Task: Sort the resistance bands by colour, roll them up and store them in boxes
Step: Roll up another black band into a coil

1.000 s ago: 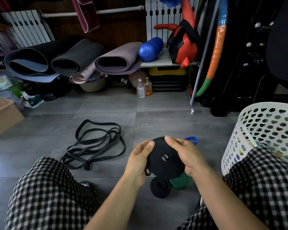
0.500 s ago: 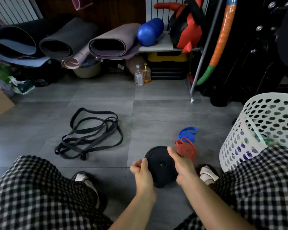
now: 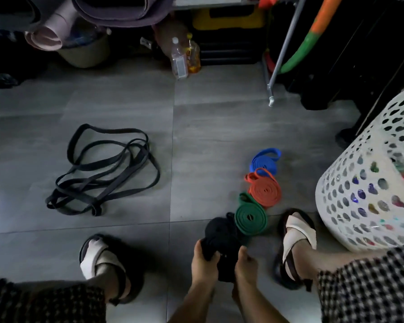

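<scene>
Nearest the camera, we find both knees in checked trousers [image 3: 371,287] at the lower corners of the view. Between them, the left hand [image 3: 202,262] and the right hand [image 3: 245,268] meet low over the grey tiled floor [image 3: 196,136]. Both hold one black roll [image 3: 223,257] of resistance band: the left hand's fingers curl round its left edge, the right hand's fingers close on its right edge. We cannot tell whether the roll touches the floor.

The feet, in pale-strapped sandals, stand on either side of the hands: the left sandal [image 3: 98,259] and the right sandal [image 3: 297,236].

Just beyond the held roll, a second black roll [image 3: 216,227] lies on the floor. From it a row of rolled bands runs away and to the right, each touching or just beside the next: a green roll [image 3: 251,216], a red roll [image 3: 265,190], then a blue roll [image 3: 264,159], whose outer end stands out as a loop.

To the right of this row stands a white perforated basket [image 3: 350,173] with coloured items visible through its holes. To the left, well apart from the row, loose black bands [image 3: 103,173] lie in an untidy tangle, unrolled.

Farthest off, along the back, we note two plastic bottles [image 3: 180,59], rolled exercise mats [image 3: 117,10], a slanting metal pole [image 3: 283,47] and an orange-and-green hoop [image 3: 309,36].
</scene>
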A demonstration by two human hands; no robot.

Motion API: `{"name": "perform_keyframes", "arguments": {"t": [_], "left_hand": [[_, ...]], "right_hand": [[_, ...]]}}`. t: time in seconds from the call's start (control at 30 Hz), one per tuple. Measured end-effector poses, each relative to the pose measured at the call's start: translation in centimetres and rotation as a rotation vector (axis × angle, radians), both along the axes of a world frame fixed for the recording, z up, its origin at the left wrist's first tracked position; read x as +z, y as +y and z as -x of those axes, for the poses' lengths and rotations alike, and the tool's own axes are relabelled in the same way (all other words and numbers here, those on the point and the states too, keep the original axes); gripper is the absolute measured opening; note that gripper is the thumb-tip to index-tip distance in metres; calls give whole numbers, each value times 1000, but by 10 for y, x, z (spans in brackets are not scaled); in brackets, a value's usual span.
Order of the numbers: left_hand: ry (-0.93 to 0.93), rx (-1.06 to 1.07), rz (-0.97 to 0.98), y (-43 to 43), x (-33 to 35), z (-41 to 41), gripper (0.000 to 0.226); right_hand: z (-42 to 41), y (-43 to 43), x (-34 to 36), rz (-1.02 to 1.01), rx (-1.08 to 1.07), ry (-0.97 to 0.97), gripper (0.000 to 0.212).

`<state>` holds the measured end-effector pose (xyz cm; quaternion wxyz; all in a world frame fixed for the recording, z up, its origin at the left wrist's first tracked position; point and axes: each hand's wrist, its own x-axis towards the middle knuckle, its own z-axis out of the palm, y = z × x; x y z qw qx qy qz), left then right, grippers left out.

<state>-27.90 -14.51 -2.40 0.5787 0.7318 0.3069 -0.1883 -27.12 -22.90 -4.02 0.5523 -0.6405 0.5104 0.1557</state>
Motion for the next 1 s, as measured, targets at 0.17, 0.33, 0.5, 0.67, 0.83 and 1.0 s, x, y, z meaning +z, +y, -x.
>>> {"name": "perform_keyframes", "arguments": {"t": [0.17, 0.33, 0.5, 0.67, 0.83, 1.0], "left_hand": [[67, -310, -163, 21, -46, -42, 47], [156, -530, -206, 11, -89, -82, 60], [188, -704, -242, 5, -124, -110, 60], [99, -795, -302, 5, -136, -119, 63], [22, -922, -524, 5, -141, -125, 64], [150, -907, -440, 10, -149, -126, 69]], "right_hand": [[-10, 0, -50, 43, 229, 133, 34], [-24, -10, -94, -21, 290, 227, 31], [-35, -11, -117, -40, 206, 255, 24], [-38, -3, -127, -80, 115, 214, 27], [-39, 1, -134, -48, 96, 234, 27], [-44, 2, -141, 6, 197, 252, 29]]}}
